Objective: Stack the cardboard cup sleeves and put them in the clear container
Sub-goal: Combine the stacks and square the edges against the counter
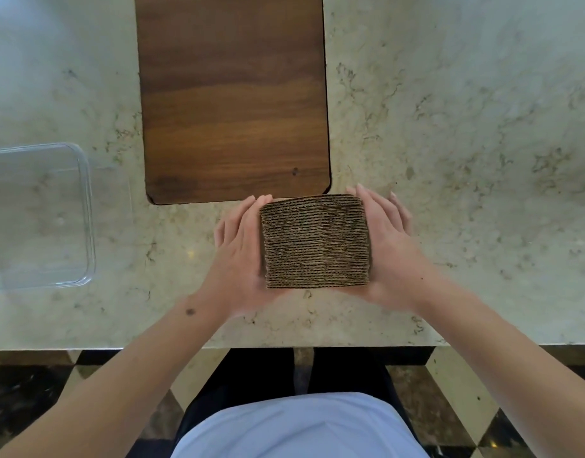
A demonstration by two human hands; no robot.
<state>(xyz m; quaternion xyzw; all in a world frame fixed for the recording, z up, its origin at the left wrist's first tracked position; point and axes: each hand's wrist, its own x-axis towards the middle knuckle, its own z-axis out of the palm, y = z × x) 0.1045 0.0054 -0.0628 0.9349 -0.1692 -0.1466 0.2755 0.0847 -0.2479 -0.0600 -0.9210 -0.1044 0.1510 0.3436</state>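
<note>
A thick stack of brown corrugated cardboard cup sleeves (316,242) is held over the marble counter, its ribbed edges facing up at me. My left hand (240,249) presses flat against the stack's left side. My right hand (388,246) presses against its right side, fingers stretched forward. Both hands squeeze the stack between them. The clear container (86,213) sits empty at the far left of the counter, well apart from the stack.
A dark wooden board (233,94) lies on the counter just beyond the stack. The counter's front edge (284,347) runs below my wrists, with a checkered floor underneath.
</note>
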